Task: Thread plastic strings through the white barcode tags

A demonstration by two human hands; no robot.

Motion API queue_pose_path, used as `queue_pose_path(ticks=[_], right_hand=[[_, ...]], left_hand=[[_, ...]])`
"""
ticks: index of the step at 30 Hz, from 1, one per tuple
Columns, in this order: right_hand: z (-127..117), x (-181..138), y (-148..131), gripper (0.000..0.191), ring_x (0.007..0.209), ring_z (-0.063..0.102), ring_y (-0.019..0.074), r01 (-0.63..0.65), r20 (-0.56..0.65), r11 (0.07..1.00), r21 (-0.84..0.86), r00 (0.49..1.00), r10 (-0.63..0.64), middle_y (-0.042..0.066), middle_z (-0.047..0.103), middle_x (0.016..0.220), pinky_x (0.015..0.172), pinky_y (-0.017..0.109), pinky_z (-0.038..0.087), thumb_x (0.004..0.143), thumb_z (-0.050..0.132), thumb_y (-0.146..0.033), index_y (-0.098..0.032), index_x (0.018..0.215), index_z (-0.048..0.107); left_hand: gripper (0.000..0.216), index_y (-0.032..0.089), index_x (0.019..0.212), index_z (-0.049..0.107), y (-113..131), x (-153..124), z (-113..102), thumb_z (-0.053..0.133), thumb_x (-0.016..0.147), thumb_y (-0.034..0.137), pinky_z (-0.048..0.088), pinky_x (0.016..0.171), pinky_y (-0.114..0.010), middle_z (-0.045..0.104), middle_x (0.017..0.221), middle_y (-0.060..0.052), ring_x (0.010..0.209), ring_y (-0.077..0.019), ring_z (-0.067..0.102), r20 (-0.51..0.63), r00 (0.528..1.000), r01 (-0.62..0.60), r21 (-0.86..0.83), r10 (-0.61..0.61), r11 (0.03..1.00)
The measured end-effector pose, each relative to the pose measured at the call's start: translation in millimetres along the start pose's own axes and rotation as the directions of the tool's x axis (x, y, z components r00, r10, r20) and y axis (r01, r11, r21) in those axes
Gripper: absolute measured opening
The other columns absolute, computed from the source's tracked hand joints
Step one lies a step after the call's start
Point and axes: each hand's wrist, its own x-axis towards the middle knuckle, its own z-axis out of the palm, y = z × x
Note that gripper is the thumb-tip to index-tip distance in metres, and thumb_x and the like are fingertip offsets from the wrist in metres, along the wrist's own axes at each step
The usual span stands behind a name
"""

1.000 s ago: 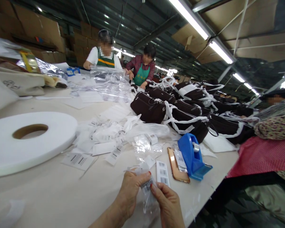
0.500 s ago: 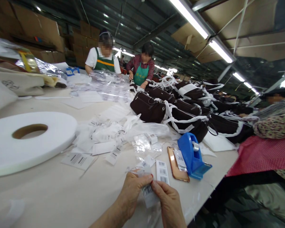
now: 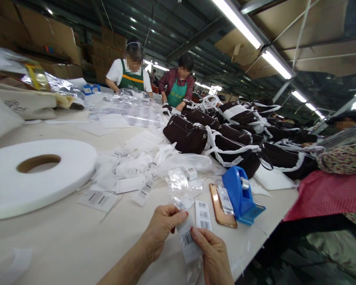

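Observation:
A white barcode tag, with clear plastic trailing below it, is held over the near table edge between both hands. My left hand pinches its upper left part between thumb and fingers. On the lower right side, my right hand grips it, thumb on the front near the barcode. Just beyond, a label strip with several barcodes lies on the table, beside a gold phone with small tags on it. A blue tape dispenser stands right of the phone.
A large white roll lies on the table at left. Loose barcode tags and clear bags are heaped mid-table. Dark brown handbags are piled beyond. Two people work across the table; another person is at right.
My left hand has shifted slightly up and left on the tag, uncovering more of its front. My right hand keeps its pinch, and the tag's barcode shows more fully.

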Motion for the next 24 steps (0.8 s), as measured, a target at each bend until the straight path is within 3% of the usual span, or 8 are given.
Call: queue_pose_path(ticks=[10, 24], right_hand=[[-1.7, -1.7, -1.8, 0.025, 0.046, 0.052, 0.0116, -0.024, -0.007, 1.0, -0.014, 1.0, 0.024, 0.002, 0.064, 0.049, 0.047, 0.02, 0.039, 0.054, 0.079, -0.038, -0.014, 0.055, 0.07], [-0.9, -1.1, -11.1, 0.032, 0.051, 0.054, 0.0148, -0.041, 0.074, 0.994, -0.104, 0.996, 0.049, 0.003, 0.064, 0.052, 0.05, 0.023, 0.04, 0.057, 0.076, -0.042, -0.013, 0.067, 0.074]], left_hand=[[0.02, 0.014, 0.047, 0.062, 2.3, 2.9, -6.0, 0.069, 0.052, 0.032, 0.025, 0.046, -0.023, 0.049, 0.041, 0.003, 0.043, -0.0091, 0.038, 0.01, 1.0, 0.013, 0.067, -0.014, 0.998], [0.016, 0.015, 0.043, 0.06, -3.4, 2.8, -3.6, 0.066, 0.052, 0.026, 0.024, 0.047, -0.023, 0.046, 0.038, 0.004, 0.043, -0.0088, 0.035, -0.032, 0.999, 0.008, 0.095, -0.005, 0.995]])
